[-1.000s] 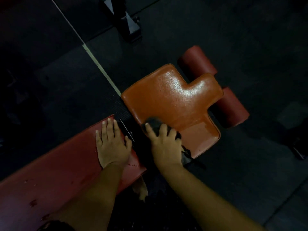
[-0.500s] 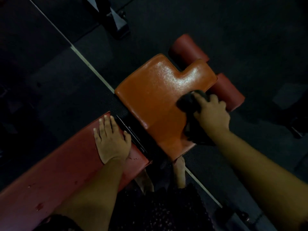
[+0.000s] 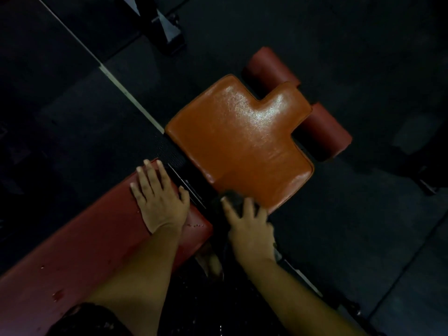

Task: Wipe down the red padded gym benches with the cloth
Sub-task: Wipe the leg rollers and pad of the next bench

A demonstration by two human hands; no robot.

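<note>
While I am watching remotely through the head-worn camera, the person's left hand [image 3: 157,200] is lying flat, fingers spread, on the near end of the long dark-red padded backrest [image 3: 84,251]. I am reading this as a brace for leaning forward. The right hand [image 3: 249,229] is pressing a small dark cloth [image 3: 231,198] against the near corner of the glossy orange-red T-shaped vinyl seat pad [image 3: 242,141]. Its fingers are splaying on top of the cloth rather than pinching it, likely so the palm is driving the wipe. The cloth is touching that corner, just beside the dark gap between the two pads. The seat pad's far half is shining, possibly wet. Two dull-red cylindrical foam rollers [image 3: 324,129] are lying just beyond its notches.

Most of the cloth is hiding under the hand and merging with the black floor, so I am not making out its shape. The bench frame is disappearing in shadow. The backrest is running off the lower left, and the top edge is cutting off a black metal foot [image 3: 167,27].
</note>
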